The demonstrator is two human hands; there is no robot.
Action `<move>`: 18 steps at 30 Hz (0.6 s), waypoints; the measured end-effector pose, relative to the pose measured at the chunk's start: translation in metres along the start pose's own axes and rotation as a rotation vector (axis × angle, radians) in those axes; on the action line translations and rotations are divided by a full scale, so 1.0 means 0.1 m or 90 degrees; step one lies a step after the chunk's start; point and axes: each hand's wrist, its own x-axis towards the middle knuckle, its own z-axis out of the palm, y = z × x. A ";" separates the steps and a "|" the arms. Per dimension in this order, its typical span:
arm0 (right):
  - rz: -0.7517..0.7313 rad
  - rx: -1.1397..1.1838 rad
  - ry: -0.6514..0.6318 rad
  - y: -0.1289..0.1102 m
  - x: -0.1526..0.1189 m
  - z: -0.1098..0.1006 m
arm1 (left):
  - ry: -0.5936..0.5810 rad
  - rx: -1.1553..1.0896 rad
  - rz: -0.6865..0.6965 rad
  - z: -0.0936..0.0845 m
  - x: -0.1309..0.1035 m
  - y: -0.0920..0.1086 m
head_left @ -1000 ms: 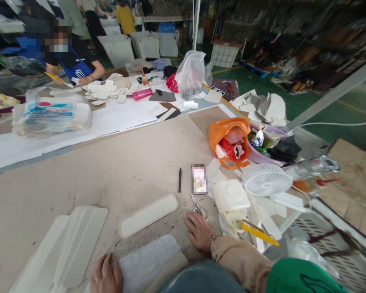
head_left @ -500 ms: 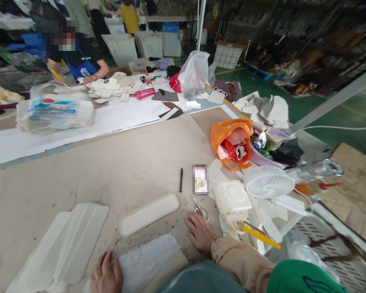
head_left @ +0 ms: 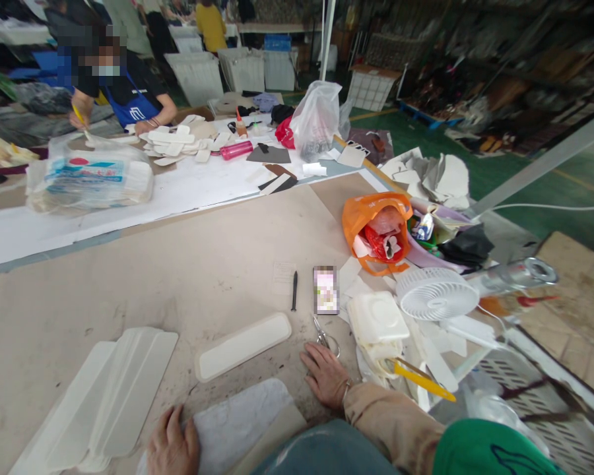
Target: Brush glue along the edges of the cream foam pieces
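My left hand [head_left: 172,442] rests at the table's near edge, fingers bent a little and apart, on the left end of a whitish cloth [head_left: 242,417]. Flat on the table lies my right hand [head_left: 325,376], fingers stretched, just below a pair of scissors [head_left: 323,336]. Neither hand grips anything. Between and beyond them sits a single long rounded cream piece [head_left: 243,347]. To the left, a fanned stack of similar pale pieces [head_left: 123,396] spreads toward the near edge. A black pen [head_left: 294,291] and a phone [head_left: 325,290] lie above the scissors.
On the right are a white container [head_left: 379,318], a small white fan [head_left: 436,295], a yellow-handled tool [head_left: 426,381] and an orange bag [head_left: 376,227]. Across the table a co-worker [head_left: 133,99] in a blue apron works by a plastic-wrapped bundle [head_left: 92,178] and heaped pale pieces [head_left: 178,140].
My hands and the things near them stay in place. Across the table, the co-worker's hand with the yellow-handled brush has moved slightly left and up.
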 end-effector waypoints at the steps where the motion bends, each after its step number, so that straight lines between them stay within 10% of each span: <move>1: 0.000 0.001 -0.001 0.00 0.00 0.00 | 0.000 -0.001 0.001 0.00 0.00 0.00; 18: -0.004 0.001 0.001 0.00 0.00 -0.01 | 0.010 0.031 0.026 0.01 0.00 -0.02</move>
